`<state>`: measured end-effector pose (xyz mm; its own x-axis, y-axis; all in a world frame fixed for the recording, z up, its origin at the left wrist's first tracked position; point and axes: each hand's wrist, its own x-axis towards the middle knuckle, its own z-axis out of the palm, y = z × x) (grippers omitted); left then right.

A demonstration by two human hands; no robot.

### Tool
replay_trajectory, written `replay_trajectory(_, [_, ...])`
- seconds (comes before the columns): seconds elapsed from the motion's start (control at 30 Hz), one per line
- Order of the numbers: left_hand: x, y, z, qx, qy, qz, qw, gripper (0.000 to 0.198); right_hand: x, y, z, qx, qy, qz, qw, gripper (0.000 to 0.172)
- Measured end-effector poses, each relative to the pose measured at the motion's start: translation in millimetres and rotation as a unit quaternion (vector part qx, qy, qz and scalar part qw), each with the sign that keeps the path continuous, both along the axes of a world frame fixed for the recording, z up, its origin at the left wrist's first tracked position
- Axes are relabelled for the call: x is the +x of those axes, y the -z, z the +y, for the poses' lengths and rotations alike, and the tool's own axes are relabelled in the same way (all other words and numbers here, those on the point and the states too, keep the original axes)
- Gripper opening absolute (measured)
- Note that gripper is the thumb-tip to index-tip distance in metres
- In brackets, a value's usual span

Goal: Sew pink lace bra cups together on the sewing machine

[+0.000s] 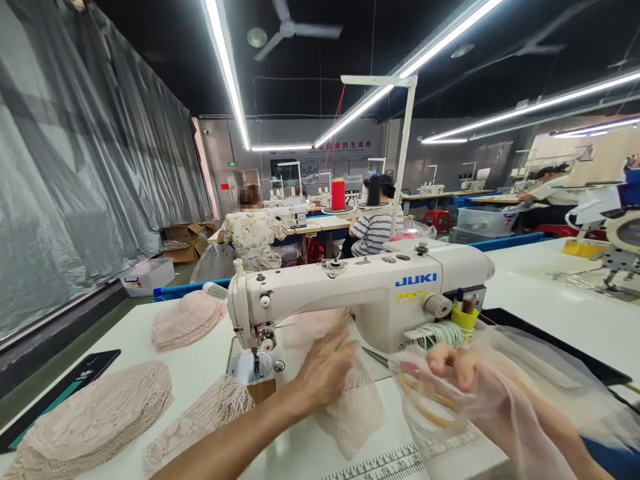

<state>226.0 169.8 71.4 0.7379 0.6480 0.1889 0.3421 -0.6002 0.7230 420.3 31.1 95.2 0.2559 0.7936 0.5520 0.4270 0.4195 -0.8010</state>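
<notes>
My left hand reaches under the arm of a white sewing machine, over a pale pink fabric piece. Its fingers are smeared by motion, so their grip is unclear. At the right, my right hand is closed on thin sheer mesh fabric, which drapes over the wrist and forearm. Through the mesh show the yellow loops of scissors, whose dark blades point toward the machine. A lace piece lies left of my left forearm, close to the needle area.
Stacks of pink lace cups and pale pieces sit on the left of the table. A ruler scale runs along the front. Behind the machine's base stand a yellow pen cup and coiled cord. Co-workers sit beyond.
</notes>
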Motion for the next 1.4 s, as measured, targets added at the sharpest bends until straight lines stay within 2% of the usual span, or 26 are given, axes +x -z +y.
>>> replay_trajectory(0.07, [-11.1,3.7,-10.7,0.006,0.051,0.051,0.997,0.028,-5.5,-0.4,1.1,-0.018,-0.087,0.127,0.988,0.047])
replay_trajectory(0.13, [-20.7,7.7,-20.6,0.024,0.063,0.098,0.993,0.025,-13.1,-3.7,-0.3,-0.029,-0.175,0.235,0.956,0.042])
replay_trajectory(0.17, [-24.0,8.5,-25.5,0.031,0.055,0.109,0.992,0.023,-17.9,-6.1,-1.5,-0.031,-0.201,0.259,0.944,0.045])
replay_trajectory(0.23, [-27.0,5.6,-35.4,0.052,0.039,0.114,0.991,0.022,-30.3,-11.0,-4.2,-0.036,-0.223,0.258,0.939,0.056])
replay_trajectory(0.3, [-27.5,-4.5,-45.5,0.031,0.041,0.077,0.996,0.027,-45.2,-14.7,-6.8,-0.053,-0.244,0.251,0.935,0.056])
replay_trajectory(0.33, [-27.9,-11.3,-50.6,-0.027,0.043,0.031,0.998,0.031,-52.9,-16.1,-8.0,-0.064,-0.249,0.245,0.935,0.051])
replay_trajectory(0.37, [-29.0,-18.5,-55.6,-0.118,0.049,-0.028,0.991,0.035,-60.2,-17.1,-9.0,-0.076,-0.252,0.238,0.935,0.045])
replay_trajectory(0.4, [-30.9,-25.3,-60.5,-0.228,0.063,-0.091,0.967,0.039,-66.8,-17.8,-10.1,-0.089,-0.249,0.231,0.936,0.037])
replay_trajectory(0.47, [-37.7,-35.2,-69.8,-0.417,0.098,-0.189,0.884,0.047,-76.6,-18.6,-12.1,-0.112,-0.236,0.201,0.944,0.022])
replay_trajectory(0.5, [-42.4,-37.8,-74.2,-0.459,0.109,-0.210,0.856,0.049,-79.7,-18.9,-13.2,-0.124,-0.225,0.178,0.950,0.017])
replay_trajectory(0.53, [-47.9,-39.0,-78.4,-0.469,0.110,-0.216,0.849,0.049,-81.7,-18.9,-14.4,-0.133,-0.212,0.149,0.957,0.018])
replay_trajectory(0.63, [-66.6,-37.6,-90.0,-0.405,0.050,-0.206,0.889,0.041,-84.6,-18.1,-18.7,-0.150,-0.170,0.059,0.972,0.029])
replay_trajectory(0.73, [-84.2,-36.7,-99.4,-0.343,0.004,-0.187,0.921,0.036,-91.8,-16.4,-22.2,-0.158,-0.150,0.006,0.976,0.031])
replay_trajectory(0.87, [-100.9,-39.4,-106.8,-0.253,-0.001,-0.136,0.958,0.023,-114.8,-14.7,-21.5,-0.261,-0.198,-0.016,0.945,0.037])
replay_trajectory(0.93, [-109.0,-39.1,-108.1,-0.251,-0.011,-0.114,0.961,0.019,-126.3,-13.5,-20.3,-0.301,-0.204,-0.030,0.931,0.039])
replay_trajectory(1.17, [-148.6,-31.0,-112.1,-0.320,-0.036,-0.063,0.945,0.015,-143.3,-10.5,-31.5,-0.289,-0.103,-0.038,0.951,0.039])
replay_trajectory(1.4, [-164.9,-32.0,-115.2,-0.317,-0.024,-0.057,0.946,0.026,-155.8,-12.5,-33.6,-0.297,-0.086,-0.031,0.951,0.040])
